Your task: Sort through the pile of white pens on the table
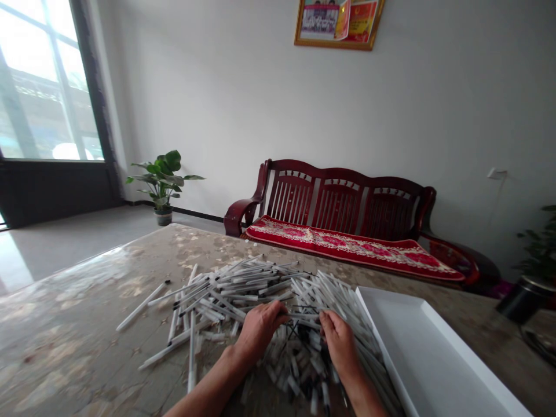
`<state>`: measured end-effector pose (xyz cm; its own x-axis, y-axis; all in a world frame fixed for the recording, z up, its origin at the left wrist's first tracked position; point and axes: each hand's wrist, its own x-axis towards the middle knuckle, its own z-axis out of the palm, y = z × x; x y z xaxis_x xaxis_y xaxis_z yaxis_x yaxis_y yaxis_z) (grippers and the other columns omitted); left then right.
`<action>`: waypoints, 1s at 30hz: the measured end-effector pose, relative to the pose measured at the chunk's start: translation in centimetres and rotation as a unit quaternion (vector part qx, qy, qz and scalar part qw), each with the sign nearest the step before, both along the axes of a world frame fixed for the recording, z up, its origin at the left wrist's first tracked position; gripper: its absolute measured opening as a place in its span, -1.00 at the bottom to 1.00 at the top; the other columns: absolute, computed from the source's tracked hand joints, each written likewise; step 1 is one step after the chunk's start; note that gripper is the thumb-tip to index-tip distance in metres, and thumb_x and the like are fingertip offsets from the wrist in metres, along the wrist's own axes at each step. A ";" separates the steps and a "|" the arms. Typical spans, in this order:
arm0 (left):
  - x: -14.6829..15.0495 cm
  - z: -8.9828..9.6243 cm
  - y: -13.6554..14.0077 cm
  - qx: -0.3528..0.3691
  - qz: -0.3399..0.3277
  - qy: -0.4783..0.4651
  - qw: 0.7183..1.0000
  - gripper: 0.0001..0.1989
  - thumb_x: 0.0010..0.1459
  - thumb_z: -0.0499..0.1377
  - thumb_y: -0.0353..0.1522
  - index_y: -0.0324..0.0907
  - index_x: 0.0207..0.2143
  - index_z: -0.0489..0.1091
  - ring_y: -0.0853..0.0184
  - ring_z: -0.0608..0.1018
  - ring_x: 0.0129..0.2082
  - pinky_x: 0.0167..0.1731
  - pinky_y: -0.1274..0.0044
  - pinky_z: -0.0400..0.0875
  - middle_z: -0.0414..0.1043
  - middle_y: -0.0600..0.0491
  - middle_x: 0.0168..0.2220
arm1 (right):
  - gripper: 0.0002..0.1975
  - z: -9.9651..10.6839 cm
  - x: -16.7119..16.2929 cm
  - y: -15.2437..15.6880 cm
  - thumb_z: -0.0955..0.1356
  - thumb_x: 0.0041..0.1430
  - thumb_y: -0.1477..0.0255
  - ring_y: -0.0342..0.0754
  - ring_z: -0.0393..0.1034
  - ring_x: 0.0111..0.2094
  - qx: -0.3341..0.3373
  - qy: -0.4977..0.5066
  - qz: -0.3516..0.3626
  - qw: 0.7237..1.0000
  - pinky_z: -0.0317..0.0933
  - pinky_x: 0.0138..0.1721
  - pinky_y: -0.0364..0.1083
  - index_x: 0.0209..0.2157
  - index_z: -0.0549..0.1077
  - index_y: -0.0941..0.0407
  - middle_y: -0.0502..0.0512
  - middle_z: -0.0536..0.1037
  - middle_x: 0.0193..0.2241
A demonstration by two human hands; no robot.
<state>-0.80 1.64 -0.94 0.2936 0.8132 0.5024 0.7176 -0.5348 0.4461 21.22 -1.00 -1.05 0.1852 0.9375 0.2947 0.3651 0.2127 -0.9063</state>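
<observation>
My left hand and my right hand are both closed, with one thin pale pen stretched level between their fingertips. Beyond my left hand lies a loose heap of white pens, some with black ends. More pale pen tubes lie side by side in a long pile beyond and to the right of my right hand. Below the held pen, short clear and black pieces that look like pen caps are piled up, a little blurred. A single pen lies apart at the left.
On the right of the patterned tabletop stands a shallow white tray. Behind the table is a dark red wooden bench with a red patterned cover. A potted plant stands on the floor at left, and a dark pot at right.
</observation>
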 end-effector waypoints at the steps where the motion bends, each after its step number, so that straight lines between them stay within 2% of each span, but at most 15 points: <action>1: 0.0 0.0 0.0 0.000 0.001 -0.002 1.000 -0.94 0.21 0.17 -0.39 -0.09 -0.31 0.45 0.36 0.59 -0.41 -0.36 0.62 0.38 0.58 0.13 -0.42 | -0.55 0.0 0.0 0.1 0.31 0.15 -0.01 -0.04 0.33 -0.59 0.006 0.002 0.003 1.000 0.22 -0.55 -0.11 -0.48 0.53 0.08 0.00 0.44 -0.65; 5: 0.0 0.1 -0.1 -0.013 0.011 -0.014 1.000 -0.92 0.22 0.16 -0.39 -0.08 -0.31 0.45 0.37 0.58 -0.44 -0.38 0.63 0.36 0.56 0.15 -0.46 | -0.55 0.3 0.0 0.1 0.38 0.07 0.02 -0.01 0.44 -0.49 0.023 0.037 0.019 0.999 0.35 -0.41 -0.08 -0.23 0.59 0.11 0.07 0.59 -0.49; 7: -0.1 0.2 -0.1 -0.015 0.013 -0.015 1.000 -0.92 0.22 0.16 -0.39 -0.08 -0.32 0.45 0.38 0.58 -0.44 -0.38 0.63 0.36 0.55 0.16 -0.45 | -0.52 0.3 -0.2 0.1 0.36 0.10 0.00 -0.02 0.44 -0.50 0.022 0.050 0.010 0.998 0.35 -0.43 -0.09 -0.19 0.58 0.12 0.08 0.60 -0.45; 9: -0.1 0.3 -0.1 -0.014 0.013 -0.013 1.000 -0.93 0.21 0.17 -0.40 -0.09 -0.32 0.45 0.37 0.58 -0.42 -0.38 0.63 0.36 0.56 0.15 -0.44 | -0.51 0.1 -0.3 0.1 0.31 0.15 -0.03 -0.04 0.40 -0.57 0.007 0.049 -0.006 0.999 0.29 -0.53 -0.11 -0.26 0.58 0.11 0.06 0.57 -0.52; 11: -0.1 0.3 -0.1 -0.013 0.010 -0.012 1.000 -0.94 0.20 0.18 -0.40 -0.09 -0.33 0.46 0.36 0.58 -0.42 -0.37 0.62 0.36 0.56 0.14 -0.44 | -0.50 -0.1 -0.2 0.2 0.31 0.12 -0.07 -0.05 0.36 -0.62 -0.015 0.039 0.000 0.999 0.23 -0.60 -0.11 -0.41 0.57 0.10 0.04 0.51 -0.61; 14: -0.2 0.5 -0.1 -0.012 0.014 -0.023 1.000 -0.91 0.22 0.15 -0.39 -0.08 -0.33 0.46 0.36 0.58 -0.40 -0.35 0.62 0.37 0.56 0.14 -0.42 | -0.51 -0.4 0.0 0.4 0.37 0.04 -0.08 -0.02 0.39 -0.62 -0.016 0.049 0.008 0.999 0.25 -0.60 -0.10 -0.52 0.54 0.09 0.04 0.50 -0.65; 20: -0.4 0.7 -0.2 -0.007 0.016 -0.029 0.999 -0.87 0.25 0.12 -0.36 -0.07 -0.31 0.48 0.36 0.58 -0.35 -0.32 0.60 0.39 0.56 0.10 -0.33 | -0.56 -0.5 0.2 0.3 0.35 0.12 0.00 0.00 0.44 -0.56 0.005 0.067 0.002 0.998 0.30 -0.53 -0.09 -0.30 0.58 0.11 0.08 0.60 -0.52; 23: -0.3 0.6 -0.3 -0.005 0.007 -0.024 1.000 -0.87 0.24 0.13 -0.37 -0.07 -0.32 0.49 0.38 0.58 -0.35 -0.33 0.62 0.38 0.55 0.12 -0.34 | -0.63 -0.3 -0.1 0.1 0.38 0.10 0.07 -0.01 0.45 -0.53 0.010 0.051 0.017 0.998 0.32 -0.47 -0.10 -0.34 0.58 0.10 0.07 0.60 -0.50; 27: -0.1 0.5 -0.3 -0.013 0.003 -0.038 0.999 -0.87 0.24 0.14 -0.39 -0.07 -0.33 0.48 0.39 0.59 -0.35 -0.33 0.64 0.38 0.54 0.14 -0.35 | -0.62 0.0 -0.3 -0.1 0.40 0.04 0.08 0.00 0.44 -0.54 -0.032 0.096 0.016 0.995 0.19 -0.63 -0.15 -0.35 0.57 0.12 0.08 0.60 -0.53; 30: -0.1 0.4 -0.4 -0.002 0.005 -0.047 0.999 -0.87 0.25 0.14 -0.40 -0.07 -0.32 0.48 0.39 0.59 -0.35 -0.34 0.64 0.37 0.54 0.14 -0.35 | -0.61 0.1 -0.4 -0.1 0.42 -0.02 0.09 0.02 0.47 -0.51 -0.053 0.127 0.016 0.990 0.18 -0.65 -0.17 -0.32 0.57 0.14 0.10 0.61 -0.50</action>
